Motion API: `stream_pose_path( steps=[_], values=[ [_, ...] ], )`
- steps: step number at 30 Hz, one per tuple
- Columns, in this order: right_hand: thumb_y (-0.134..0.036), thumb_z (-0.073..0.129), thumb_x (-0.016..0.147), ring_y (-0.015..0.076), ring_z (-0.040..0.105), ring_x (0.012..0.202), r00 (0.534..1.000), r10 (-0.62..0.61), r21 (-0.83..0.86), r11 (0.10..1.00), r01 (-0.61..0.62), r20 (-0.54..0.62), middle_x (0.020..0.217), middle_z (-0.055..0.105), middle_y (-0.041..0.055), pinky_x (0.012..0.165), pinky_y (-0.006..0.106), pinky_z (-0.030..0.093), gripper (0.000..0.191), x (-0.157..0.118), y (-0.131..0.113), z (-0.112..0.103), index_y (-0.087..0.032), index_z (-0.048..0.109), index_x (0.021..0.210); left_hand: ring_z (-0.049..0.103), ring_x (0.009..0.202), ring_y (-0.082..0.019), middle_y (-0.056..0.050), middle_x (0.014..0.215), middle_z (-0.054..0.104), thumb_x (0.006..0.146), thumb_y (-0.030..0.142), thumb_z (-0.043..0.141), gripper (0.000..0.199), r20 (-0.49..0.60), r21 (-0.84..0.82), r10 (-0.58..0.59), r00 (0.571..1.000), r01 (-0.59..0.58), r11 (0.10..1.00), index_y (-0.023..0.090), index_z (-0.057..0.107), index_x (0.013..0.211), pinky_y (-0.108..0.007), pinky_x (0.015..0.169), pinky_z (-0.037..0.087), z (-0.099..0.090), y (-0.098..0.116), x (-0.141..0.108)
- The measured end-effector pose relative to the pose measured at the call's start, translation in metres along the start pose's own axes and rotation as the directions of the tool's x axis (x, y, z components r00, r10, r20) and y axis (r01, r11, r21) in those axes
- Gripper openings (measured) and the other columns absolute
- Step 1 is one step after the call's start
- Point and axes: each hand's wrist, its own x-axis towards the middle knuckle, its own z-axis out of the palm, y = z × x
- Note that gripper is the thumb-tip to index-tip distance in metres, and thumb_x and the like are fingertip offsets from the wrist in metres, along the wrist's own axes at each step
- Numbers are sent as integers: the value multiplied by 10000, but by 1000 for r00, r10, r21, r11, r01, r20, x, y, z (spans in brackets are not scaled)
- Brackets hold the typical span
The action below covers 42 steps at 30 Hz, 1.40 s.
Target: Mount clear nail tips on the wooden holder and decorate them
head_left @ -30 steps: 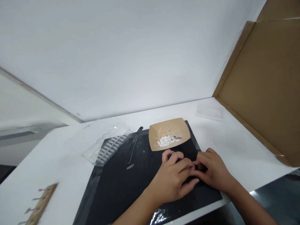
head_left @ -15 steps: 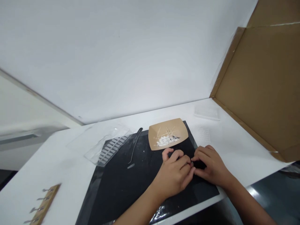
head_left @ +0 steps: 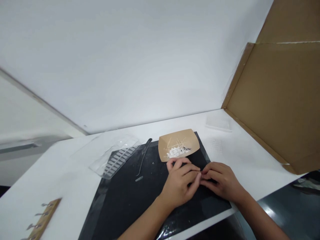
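Note:
My left hand point(head_left: 180, 181) and my right hand point(head_left: 220, 180) meet fingertip to fingertip over the right part of a black mat point(head_left: 135, 206). Both are closed in a pinch, and whatever lies between the fingers is too small and too covered to name. Just beyond my left hand stands a brown paper tray point(head_left: 163, 141). In it lie a heap of small white pieces point(head_left: 176, 152), thin pale sticks and some dark bits. Left of the tray are curved black tweezers point(head_left: 144, 156), with a small grey oval piece point(head_left: 139, 179) near their tip.
A clear plastic tray with slots point(head_left: 117, 161) lies over the mat's left corner. A wooden strip with metal clips point(head_left: 45, 220) is at the front left. Clear plastic boxes point(head_left: 218, 124) lie at the back right, beside a cardboard panel point(head_left: 275, 100).
My hands have come closer together, their fingertips now touching. The dark gap between them has narrowed. The whole view has shifted slightly.

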Motion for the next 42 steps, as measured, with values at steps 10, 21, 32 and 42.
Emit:
stream_pose_path(
  steps=[10,21,32,42],
  values=[
    [-265,667,1044,161,667,766,999,-10,-118,993,16,51,883,736,29,704,319,519,150,-8,-1,7,-225,688,901,633,991,-265,4,926,803,960,196,667,122,-143,119,-78,987,96,988,254,750,891,-479,913,299,-11,-8,0],
    [-333,668,1043,159,668,741,999,5,-213,977,4,42,864,731,22,698,322,490,200,-9,-1,8,-228,708,878,622,994,-257,5,869,812,994,146,663,404,-236,323,39,971,40,945,307,701,1363,-455,933,288,-20,-20,-4],
    [-368,801,924,210,720,965,970,234,59,969,-238,70,1083,721,53,799,320,594,395,-10,1,1,-249,610,1248,617,1099,-262,-19,1074,812,963,-1,529,621,-268,394,126,955,-11,919,421,685,1390,-496,961,320,-35,-43,-19],
    [-347,807,917,221,703,985,961,254,78,962,-263,109,1075,727,41,886,376,561,398,-13,5,2,-251,619,1254,628,1079,-281,-36,981,791,912,70,636,552,-63,463,154,986,-108,880,339,693,1391,-497,975,273,-35,-42,-21]
  ],
)
